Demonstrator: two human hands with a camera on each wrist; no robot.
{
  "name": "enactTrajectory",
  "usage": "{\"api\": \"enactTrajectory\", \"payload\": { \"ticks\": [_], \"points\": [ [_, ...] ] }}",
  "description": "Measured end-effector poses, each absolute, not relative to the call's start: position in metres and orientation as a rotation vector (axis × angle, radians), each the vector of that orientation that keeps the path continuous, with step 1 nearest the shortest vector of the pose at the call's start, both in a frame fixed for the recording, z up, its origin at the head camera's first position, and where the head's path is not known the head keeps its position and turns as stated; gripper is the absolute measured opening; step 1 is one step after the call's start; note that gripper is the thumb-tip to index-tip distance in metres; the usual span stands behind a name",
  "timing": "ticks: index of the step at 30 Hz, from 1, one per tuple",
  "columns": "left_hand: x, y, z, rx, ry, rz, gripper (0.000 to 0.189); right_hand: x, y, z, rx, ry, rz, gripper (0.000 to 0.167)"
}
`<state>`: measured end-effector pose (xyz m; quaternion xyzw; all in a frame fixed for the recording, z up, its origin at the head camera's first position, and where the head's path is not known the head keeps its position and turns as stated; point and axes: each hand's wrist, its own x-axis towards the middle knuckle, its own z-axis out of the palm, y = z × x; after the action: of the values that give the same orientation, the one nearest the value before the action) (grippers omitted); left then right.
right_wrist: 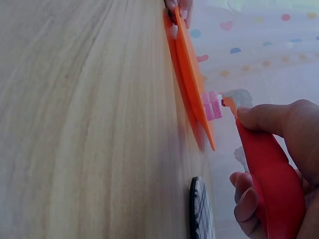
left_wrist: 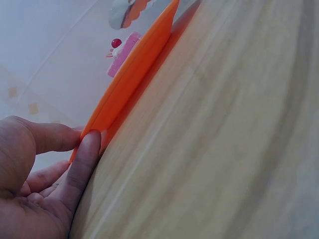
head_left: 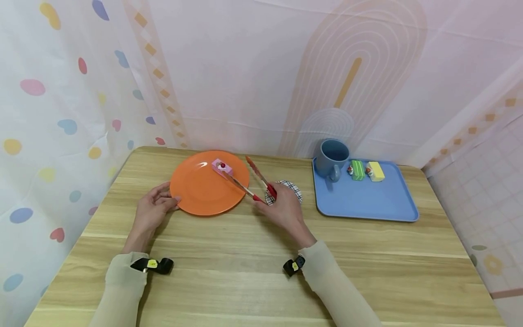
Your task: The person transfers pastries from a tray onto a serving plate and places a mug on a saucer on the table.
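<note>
An orange plate [head_left: 200,195] is on the wooden table, and my left hand [head_left: 152,208] pinches its left rim between thumb and fingers. Toward the plate's far right side sits a small pink toy cake slice [head_left: 217,169] topped with a red cherry. My right hand [head_left: 288,209] grips red-handled tongs [right_wrist: 271,184] with orange tips. The two tong arms are spread apart; one tip overlaps the pink slice in the head view, while the other points past the plate's right edge. In the left wrist view, the plate [left_wrist: 117,102] shows edge-on between thumb and fingers.
Under the right hand lies a round checked coaster [head_left: 296,188]. A blue tray [head_left: 367,206] at the right carries a blue-grey mug [head_left: 323,163], a green cake slice [head_left: 357,170] and a yellow one [head_left: 377,171]. A patterned curtain [head_left: 237,81] hangs behind the table.
</note>
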<state>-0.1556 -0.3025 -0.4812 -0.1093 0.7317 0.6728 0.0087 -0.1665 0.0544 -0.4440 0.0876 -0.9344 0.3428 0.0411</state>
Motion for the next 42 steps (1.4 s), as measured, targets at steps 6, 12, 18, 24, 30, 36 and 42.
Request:
{"api": "enactTrajectory", "payload": {
  "ticks": [6,12,18,24,30,36,42],
  "points": [
    [-0.155,-0.302,-0.480,-0.322,2.268,2.126,0.075,-0.162,0.059,-0.441,0.250,-2.861,1.050,0.059],
    [-0.156,-0.302,-0.479,-0.345,2.254,2.131,0.074,-0.157,0.062,-0.439,0.257,-2.843,1.069,0.063],
    [-0.156,-0.301,-0.479,-0.353,2.278,2.100,0.075,-0.152,0.064,-0.436,0.214,-2.833,1.094,0.069],
    [-0.157,-0.302,-0.480,-0.368,2.282,2.086,0.075,-0.148,0.069,-0.435,0.199,-2.823,1.098,0.070],
    [-0.157,-0.304,-0.480,-0.377,2.239,2.128,0.075,-0.145,0.074,-0.434,0.176,-2.807,1.114,0.068],
    [-0.157,-0.304,-0.478,-0.372,2.217,2.151,0.075,-0.143,0.080,-0.431,0.203,-2.778,1.125,0.067],
    [-0.157,-0.303,-0.479,-0.375,2.214,2.156,0.074,-0.140,0.087,-0.424,0.204,-2.743,1.176,0.069]
  ]
}}
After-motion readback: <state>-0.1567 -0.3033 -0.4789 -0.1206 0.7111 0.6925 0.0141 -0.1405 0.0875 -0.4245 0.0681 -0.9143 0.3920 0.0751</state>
